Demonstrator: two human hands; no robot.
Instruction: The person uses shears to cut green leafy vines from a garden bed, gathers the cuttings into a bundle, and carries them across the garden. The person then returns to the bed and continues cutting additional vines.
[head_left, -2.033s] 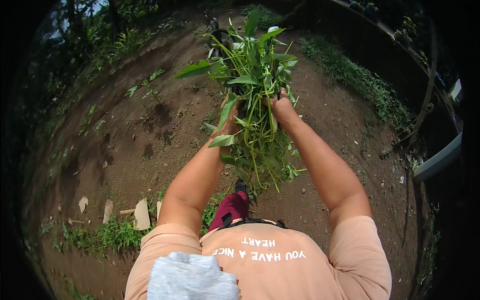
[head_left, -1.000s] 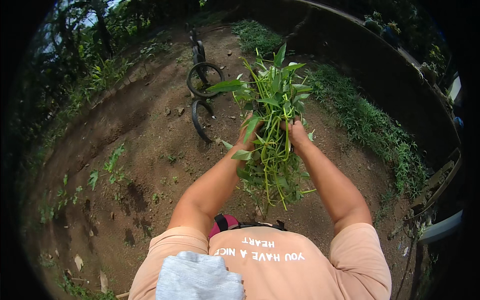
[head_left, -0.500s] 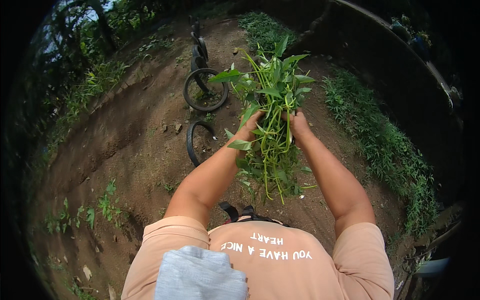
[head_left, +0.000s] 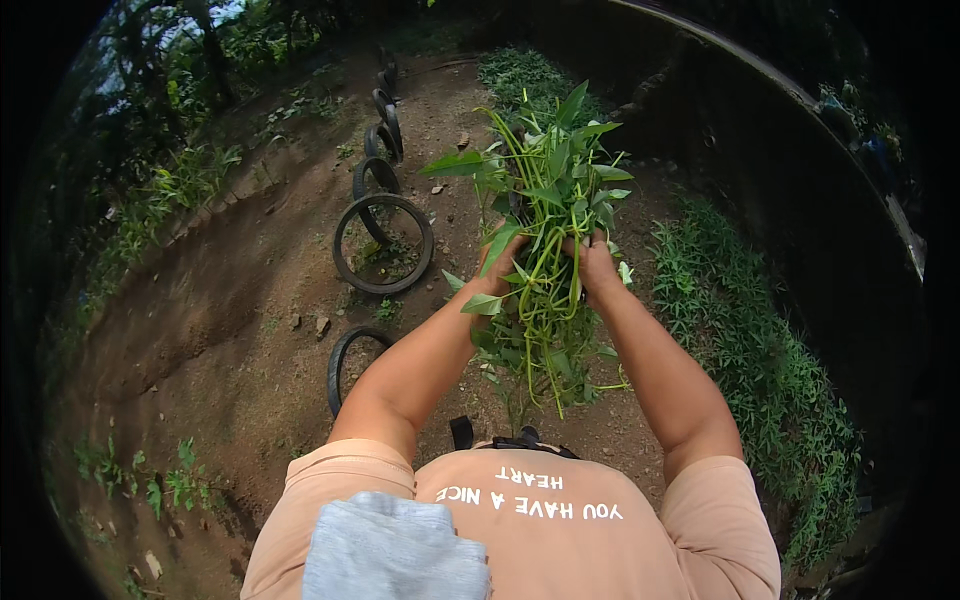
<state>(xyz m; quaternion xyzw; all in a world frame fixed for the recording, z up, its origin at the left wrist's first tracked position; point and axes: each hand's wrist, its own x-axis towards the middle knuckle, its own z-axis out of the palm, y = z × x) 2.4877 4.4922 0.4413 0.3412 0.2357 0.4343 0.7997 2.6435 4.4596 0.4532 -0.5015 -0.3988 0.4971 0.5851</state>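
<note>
A big bunch of leafy green cuttings [head_left: 548, 255], with long pale stems and pointed leaves, is held out in front of me at arm's length. My left hand [head_left: 503, 258] grips its left side, the fingers mostly covered by leaves. On the other side my right hand [head_left: 597, 262] is closed round the bunch, its fingers partly buried in the stems. Stem ends dangle below both hands toward my shirt. A grey cloth [head_left: 395, 550] lies over the front of my peach shirt [head_left: 560, 490], at the lower left.
Half-buried tyres [head_left: 383, 243] stand in a row along the dirt path, left of the bunch. Low green plants [head_left: 755, 370] form a strip on the right, beside a dark wall [head_left: 810, 190]. Small weeds [head_left: 180, 480] grow on the bare soil at lower left.
The tyres and plant strip have shifted down and outward in view as I move along the path. Both hands keep hold of the bunch, which sits slightly lower in view.
</note>
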